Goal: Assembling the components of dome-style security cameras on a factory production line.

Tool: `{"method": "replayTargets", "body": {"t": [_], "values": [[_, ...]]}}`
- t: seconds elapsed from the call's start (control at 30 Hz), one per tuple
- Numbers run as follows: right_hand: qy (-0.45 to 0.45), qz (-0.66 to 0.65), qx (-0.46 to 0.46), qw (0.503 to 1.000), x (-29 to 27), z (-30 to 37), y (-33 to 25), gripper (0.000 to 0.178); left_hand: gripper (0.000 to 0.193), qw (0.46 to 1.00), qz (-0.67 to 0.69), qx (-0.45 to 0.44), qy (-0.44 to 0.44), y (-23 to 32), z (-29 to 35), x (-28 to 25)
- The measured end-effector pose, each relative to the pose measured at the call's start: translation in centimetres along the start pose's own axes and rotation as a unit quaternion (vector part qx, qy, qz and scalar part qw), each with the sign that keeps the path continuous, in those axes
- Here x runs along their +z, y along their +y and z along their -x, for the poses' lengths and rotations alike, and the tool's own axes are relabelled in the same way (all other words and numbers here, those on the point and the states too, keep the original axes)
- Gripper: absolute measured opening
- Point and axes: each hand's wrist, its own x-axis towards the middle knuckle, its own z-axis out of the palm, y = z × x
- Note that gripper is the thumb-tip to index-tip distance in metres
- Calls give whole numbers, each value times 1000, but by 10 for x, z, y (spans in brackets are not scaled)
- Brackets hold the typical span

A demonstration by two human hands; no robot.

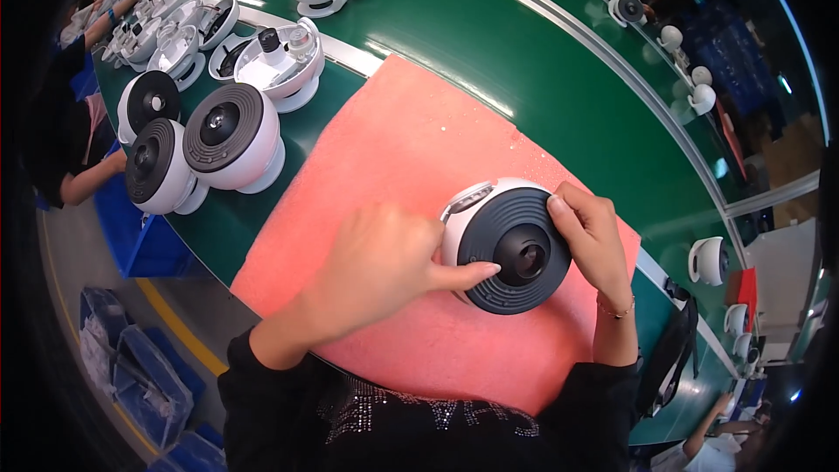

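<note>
A round white device with a dark ribbed front ring [507, 245] lies on a pink pad [411, 149] on the green belt. My left hand [384, 267] presses against its left side, thumb laid on the ribbed ring. From the right, my right hand [590, 240] grips the ring's edge with the fingers curled over it. Both hands hold the same device.
Three finished white devices with dark ribbed fronts [229, 135] stand at the left on the green belt [489, 26]. Open white housings [281, 57] lie behind them. Other people's arms [96, 175] work at far left. Blue bins [131, 367] sit on the floor below.
</note>
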Motion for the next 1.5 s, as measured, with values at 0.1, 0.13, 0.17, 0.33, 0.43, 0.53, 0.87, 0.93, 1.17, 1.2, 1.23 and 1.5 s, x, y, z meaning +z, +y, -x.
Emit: {"method": "replayTargets", "body": {"t": [0.1, 0.13, 0.17, 0.33, 0.43, 0.53, 0.87, 0.93, 1.17, 1.2, 1.23, 1.5], "values": [[6, 9, 26, 1000, 5, 4, 3, 37, 50, 995, 36, -14, -91, -13, -16, -5], [-2, 19, 56, 998, 5, 6, 5, 40, 51, 992, 57, -23, -111, -16, -20, -6], [-2, 18, 58, 998, 5, 6, 4, 40, 52, 988, 77, -33, -132, -17, -22, -7], [-13, 60, 40, 997, 6, 3, 5, 44, 55, 987, 17, 7, -159, -16, -33, -14], [0, 126, -9, 992, 8, 1, 4, 41, 56, 983, 9, 19, -181, -16, -39, -17], [-3, 158, -28, 987, 9, 1, 2, 38, 57, 981, -17, 23, -191, -17, -38, -18], [103, 241, -249, 932, 7, 7, -18, 35, 60, 984, -44, 41, -168, -18, -37, -16], [50, 190, -285, 938, 12, 12, -20, 33, 60, 984, -45, 39, -170, -16, -37, -18], [-111, 136, -299, 938, 2, 17, -29, 47, 61, 982, -64, 47, -174, -18, -36, -16], [-120, 116, -288, 943, 2, 19, -30, 50, 61, 982, -65, 46, -173, -16, -35, -17], [-84, 94, -270, 955, 4, 19, -28, 52, 60, 981, -85, 39, -171, -13, -34, -19], [-98, -234, 35, 967, 23, 12, 15, 34, 56, 916, 297, -130, -237, -21, -15, 17]]}}
